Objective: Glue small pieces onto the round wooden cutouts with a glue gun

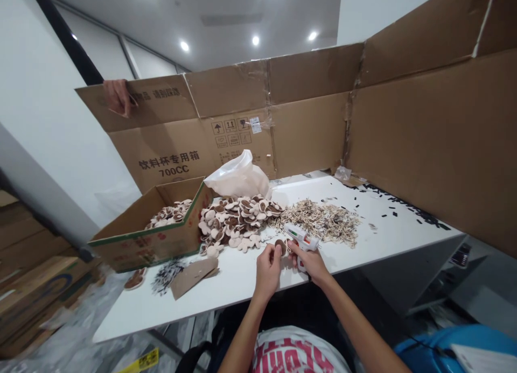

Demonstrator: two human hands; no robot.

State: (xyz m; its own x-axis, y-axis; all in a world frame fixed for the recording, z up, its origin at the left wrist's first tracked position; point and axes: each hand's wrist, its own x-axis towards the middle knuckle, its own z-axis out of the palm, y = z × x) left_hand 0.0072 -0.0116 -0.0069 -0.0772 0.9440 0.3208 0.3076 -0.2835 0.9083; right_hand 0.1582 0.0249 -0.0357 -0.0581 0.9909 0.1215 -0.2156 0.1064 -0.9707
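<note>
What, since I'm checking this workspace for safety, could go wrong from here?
If the glue gun in the right hand is hot, which I can't tell, it might burn the left hand, which holds a brown piece close by. The heap of cream-and-brown pieces meets the heap of pale strips, so the two could get mixed.

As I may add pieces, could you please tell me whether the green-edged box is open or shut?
Open: no lid covers the box, and felt pieces show inside.
</note>
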